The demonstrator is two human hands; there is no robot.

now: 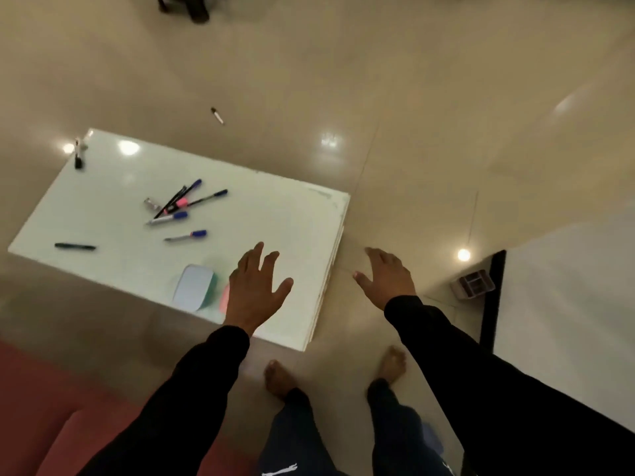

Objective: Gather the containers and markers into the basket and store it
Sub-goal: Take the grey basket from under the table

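head view. both hands were empty, fingers spread: the left hand (256, 292) hovered over the near edge of the white surface (281, 228), the right hand (386, 278) hung over the floor (412, 115) just off its corner. nothing had been gathered yet, by the look of it. the pens and markers (182, 204) lay in a loose cluster mid-surface, with one blue-capped marker (187, 236) a little nearer, a dark pen (75, 247) near the left edge, a black-capped one (78, 154) at the far corner, and a stray marker (217, 115) on the floor beyond. a lidded teal container (194, 286) sat by the left hand, touching or nearly touching a pink thing (225, 297) half hidden behind that hand. the basket (473, 284), a small divided tray it seemed, stood on the floor to the right, well apart from the surface.

the sensible start would be to fetch the basket with the right hand and set it on the surface beside the cluster, then sweep the pens in together rather than one at a time, and remember the floor marker last.

hard to make out: what the pink thing was, what the small silvery item (151, 203) in the cluster was, and whether the basket already held anything. the picture was dim and blurred, and the storage place was not in view.
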